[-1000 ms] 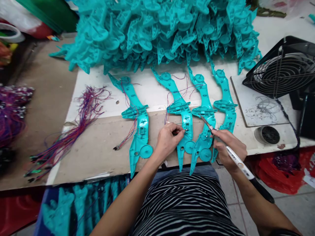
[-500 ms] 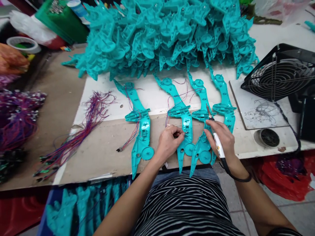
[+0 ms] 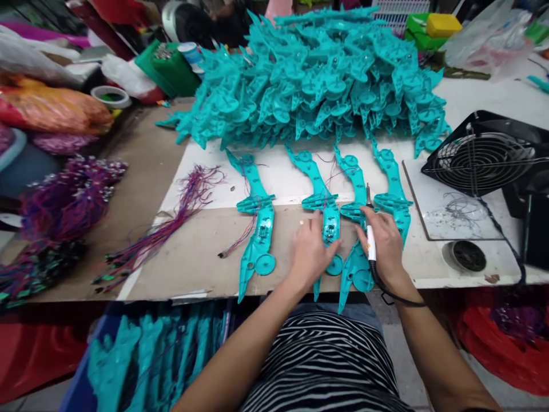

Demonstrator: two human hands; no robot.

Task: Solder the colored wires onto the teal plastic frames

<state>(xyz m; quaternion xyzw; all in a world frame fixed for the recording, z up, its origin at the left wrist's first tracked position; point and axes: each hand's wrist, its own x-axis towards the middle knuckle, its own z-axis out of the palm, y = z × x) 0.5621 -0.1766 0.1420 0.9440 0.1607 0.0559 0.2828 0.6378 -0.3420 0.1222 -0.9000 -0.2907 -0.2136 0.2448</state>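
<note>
My right hand [image 3: 383, 243] grips a soldering iron [image 3: 371, 245] with a white handle and black cord, its metal tip pointing away from me. Under that hand lies a teal plastic part [image 3: 355, 257], which it partly covers. With thumb and fingers apart, my left hand [image 3: 312, 250] rests at the left side of another teal plastic part [image 3: 331, 220], near a small fitting in its middle. Thin red and blue wires run over this part's upper half. To the left, a similar part [image 3: 265, 229] carries wires ending in a small black connector [image 3: 222, 254]. One more teal part [image 3: 392, 177] lies at the right.
A large heap of teal parts [image 3: 317, 86] covers the back of the table. Bundled wires [image 3: 171, 220] lie at left. On the right stand a black fan [image 3: 484, 157], a white board [image 3: 446, 220] and a round tin [image 3: 465, 256]. A blue crate [image 3: 100, 337] of teal parts is below.
My left hand has gone from a pinch at the part's middle to spread fingers. The soldering iron stands more upright in my right hand. The view has tilted up and turned left.
</note>
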